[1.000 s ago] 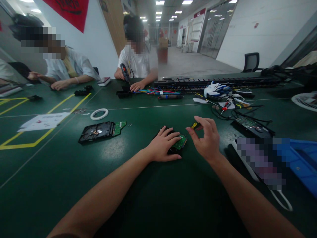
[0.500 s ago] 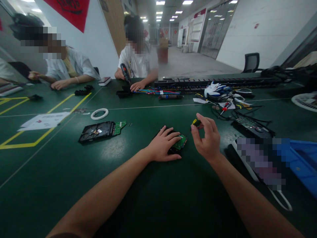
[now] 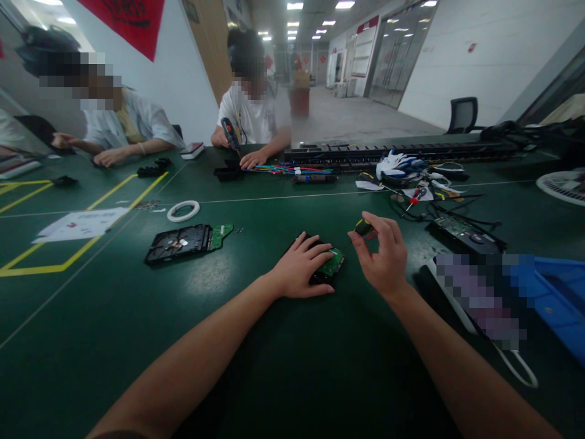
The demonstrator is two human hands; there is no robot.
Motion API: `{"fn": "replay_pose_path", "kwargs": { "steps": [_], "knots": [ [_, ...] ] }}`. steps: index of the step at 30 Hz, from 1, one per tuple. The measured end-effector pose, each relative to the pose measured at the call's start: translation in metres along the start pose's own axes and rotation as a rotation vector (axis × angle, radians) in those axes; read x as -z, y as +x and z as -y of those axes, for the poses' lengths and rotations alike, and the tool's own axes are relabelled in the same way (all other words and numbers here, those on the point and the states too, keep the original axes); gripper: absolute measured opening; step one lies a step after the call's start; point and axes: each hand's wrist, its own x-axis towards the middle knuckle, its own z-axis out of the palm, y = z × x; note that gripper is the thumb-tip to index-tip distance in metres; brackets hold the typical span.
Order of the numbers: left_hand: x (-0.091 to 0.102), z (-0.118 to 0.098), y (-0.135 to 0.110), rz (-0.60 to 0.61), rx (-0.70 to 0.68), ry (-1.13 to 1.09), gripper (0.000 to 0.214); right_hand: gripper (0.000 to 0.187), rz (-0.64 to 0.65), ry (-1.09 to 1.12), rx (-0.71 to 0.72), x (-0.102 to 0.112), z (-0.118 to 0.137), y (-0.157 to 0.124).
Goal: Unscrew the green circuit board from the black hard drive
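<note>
My left hand (image 3: 299,266) lies flat with fingers spread on a black hard drive whose green circuit board (image 3: 332,262) shows at its right edge. My right hand (image 3: 382,256) pinches the yellow-and-black handle of a small screwdriver (image 3: 362,227) between thumb and fingers, just right of the board, with the tool pointing down towards the board. Most of the drive is hidden under my left hand.
A second hard drive (image 3: 181,241) with a green board lies to the left, near a tape ring (image 3: 183,210) and papers (image 3: 82,222). Cables, tools and gloves (image 3: 397,164) clutter the far right. A blue tray (image 3: 560,299) sits at right. Two people sit across the green table (image 3: 256,366).
My right hand has closed its fingers around the screwdriver handle and shifted slightly; the left hand has stayed on the drive.
</note>
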Motion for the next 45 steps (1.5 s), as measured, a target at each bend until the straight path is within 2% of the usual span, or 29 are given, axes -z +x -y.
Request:
{"fn": "replay_pose_path", "kwargs": {
  "steps": [11,20,29,40,45],
  "knots": [
    [-0.001,0.0,0.001,0.002,-0.003,0.011,0.09,0.031,-0.033,-0.037,0.01,0.012,0.002,0.013],
    [0.0,0.0,0.0,-0.002,0.002,0.006,0.09,0.019,0.179,-0.059,-0.006,0.028,0.005,0.045],
    [0.0,0.0,0.0,0.003,0.004,0.01,0.09,0.012,0.277,-0.069,-0.034,0.029,0.016,0.056],
    [-0.002,0.001,0.0,-0.016,0.004,-0.012,0.089,0.023,0.472,-0.115,-0.001,0.042,0.019,0.075],
    [-0.001,0.001,0.0,-0.004,0.002,-0.005,0.089,0.008,0.506,-0.166,0.004,0.043,0.022,0.083]
  ]
}}
